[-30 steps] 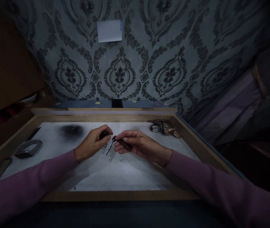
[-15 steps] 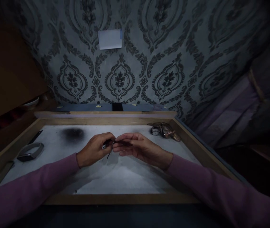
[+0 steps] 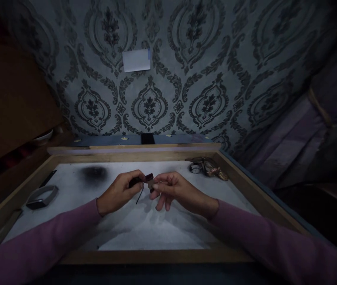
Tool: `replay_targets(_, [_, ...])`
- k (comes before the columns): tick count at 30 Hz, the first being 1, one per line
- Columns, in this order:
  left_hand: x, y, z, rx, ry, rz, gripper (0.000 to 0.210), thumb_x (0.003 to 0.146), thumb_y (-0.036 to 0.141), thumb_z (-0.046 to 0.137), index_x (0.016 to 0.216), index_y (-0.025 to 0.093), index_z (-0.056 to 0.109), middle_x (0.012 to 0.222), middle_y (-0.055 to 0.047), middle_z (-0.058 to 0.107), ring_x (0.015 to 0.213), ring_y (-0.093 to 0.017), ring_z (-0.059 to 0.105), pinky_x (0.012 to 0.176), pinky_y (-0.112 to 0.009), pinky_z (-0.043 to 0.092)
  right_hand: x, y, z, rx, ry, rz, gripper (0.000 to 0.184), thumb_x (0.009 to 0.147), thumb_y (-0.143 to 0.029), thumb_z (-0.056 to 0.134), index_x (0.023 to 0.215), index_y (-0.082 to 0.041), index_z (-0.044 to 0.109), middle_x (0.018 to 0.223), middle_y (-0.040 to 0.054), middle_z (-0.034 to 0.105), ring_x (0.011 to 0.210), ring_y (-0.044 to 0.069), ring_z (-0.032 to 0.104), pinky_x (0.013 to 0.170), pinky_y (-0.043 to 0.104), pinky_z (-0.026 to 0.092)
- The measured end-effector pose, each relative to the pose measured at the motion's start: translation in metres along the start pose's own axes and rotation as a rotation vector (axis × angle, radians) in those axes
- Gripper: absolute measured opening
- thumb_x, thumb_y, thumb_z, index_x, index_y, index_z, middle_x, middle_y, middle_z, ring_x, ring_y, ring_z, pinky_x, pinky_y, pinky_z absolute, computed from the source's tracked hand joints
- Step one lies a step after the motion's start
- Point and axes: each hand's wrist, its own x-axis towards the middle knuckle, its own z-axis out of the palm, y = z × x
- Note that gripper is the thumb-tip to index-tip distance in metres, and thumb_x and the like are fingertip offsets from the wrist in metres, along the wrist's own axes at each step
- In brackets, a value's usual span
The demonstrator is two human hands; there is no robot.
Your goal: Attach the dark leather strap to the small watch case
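Observation:
Over the tray's white floor my two hands meet, fingertips close together. My left hand (image 3: 119,192) is closed, thumb against forefinger, on a dark object mostly hidden by the fingers. A thin dark strip (image 3: 139,196) sticks out below its fingertips. My right hand (image 3: 177,190) pinches a small brownish piece (image 3: 150,183) with a dark reddish top edge, its lower fingers hanging loosely apart. The piece touches or nearly touches the left fingertips; whether it joins the dark object I cannot tell.
A wooden-framed tray (image 3: 156,256) surrounds the work area. On its left lies a grey-banded smartwatch (image 3: 42,197); at the back right, a round-dial wristwatch (image 3: 195,168) lies by a shiny brown bundle (image 3: 212,168). A black smudge (image 3: 93,173) marks the floor. A white card (image 3: 136,60) is on the patterned wall.
My hands have drawn slightly apart, and the brownish piece now shows between them. The right hand's lower fingers have dropped and spread. The view has tilted up a little.

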Motion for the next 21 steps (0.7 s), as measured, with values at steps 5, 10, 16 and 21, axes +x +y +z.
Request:
replay_targets(5, [0.0003,0.0032,-0.0011,-0.159,-0.001,-0.031,0.022,0.082,0.032,0.056,0.09,0.012,0.059,0.082,-0.003,0.056,0.072,-0.014,0.047,0.065,-0.025,0.038,-0.0005,0.0,0.0002,-0.052,0.01,0.043,0.04,0.067,-0.042,0.076,0.086,-0.015,0.053,0.066,0.0033,0.072,0.041,0.014,0.065,0.033,0.017,0.043])
replay_targets(10, [-0.0001,0.0027,-0.001,-0.161,0.018,-0.031,0.021,0.081,0.033,0.059,0.087,0.013,0.06,0.081,-0.003,0.056,0.074,-0.014,0.049,0.064,-0.024,0.038,-0.0003,0.0007,0.0008,-0.117,0.007,0.058,0.035,0.071,-0.043,0.071,0.082,-0.015,0.053,0.061,0.0024,0.071,0.039,0.012,0.063,0.031,0.016,0.037])
replay_targets(16, [0.0012,-0.0018,-0.0005,-0.142,0.031,-0.042,0.024,0.084,0.035,0.056,0.082,0.012,0.06,0.07,0.001,0.051,0.06,-0.01,0.043,0.057,-0.023,0.035,-0.0018,0.0001,0.002,-0.314,0.035,-0.045,0.025,0.077,-0.037,0.065,0.07,-0.015,0.057,0.047,-0.0055,0.054,0.035,0.005,0.042,0.036,0.018,0.026])
replay_targets(21, [0.0021,-0.0042,0.0015,-0.166,0.024,-0.034,0.026,0.083,0.038,0.057,0.077,0.012,0.059,0.064,0.002,0.049,0.057,-0.01,0.043,0.056,-0.023,0.034,0.0004,0.0022,0.006,-0.486,0.107,-0.235,0.026,0.08,-0.036,0.063,0.066,-0.015,0.056,0.058,-0.0008,0.055,0.057,0.011,0.052,0.054,0.024,0.04])
